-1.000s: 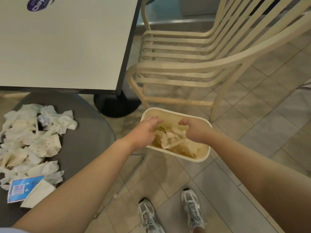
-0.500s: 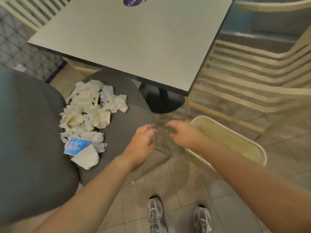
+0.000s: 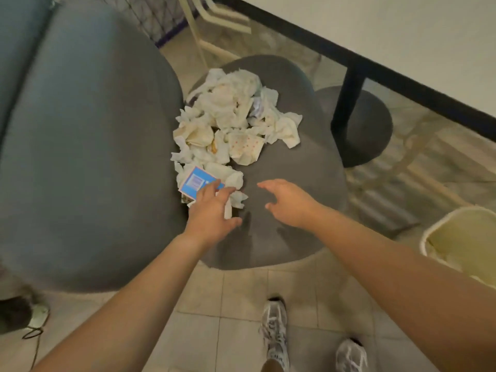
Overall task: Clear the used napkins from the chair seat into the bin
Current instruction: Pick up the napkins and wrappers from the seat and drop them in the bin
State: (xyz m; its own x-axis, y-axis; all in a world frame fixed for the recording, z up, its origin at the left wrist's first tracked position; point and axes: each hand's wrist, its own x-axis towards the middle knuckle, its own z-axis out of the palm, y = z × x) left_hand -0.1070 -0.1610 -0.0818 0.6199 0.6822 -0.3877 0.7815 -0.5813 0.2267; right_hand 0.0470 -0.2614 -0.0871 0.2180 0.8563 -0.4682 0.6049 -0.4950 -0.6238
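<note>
Left hand [image 3: 212, 212] open, fingers spread onto the near edge of the napkins [image 3: 230, 124] heaped just beyond it on the chair seat [image 3: 295, 210]; right hand [image 3: 288, 202] open, empty, beside it. Risk: a loose scoop sheds scraps on the carry to the bin [image 3: 461, 242], well off right, or takes the blue card [image 3: 197, 182] under the fingertips along.

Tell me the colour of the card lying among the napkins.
Blue with a pale border, card seen in the head view.
</note>
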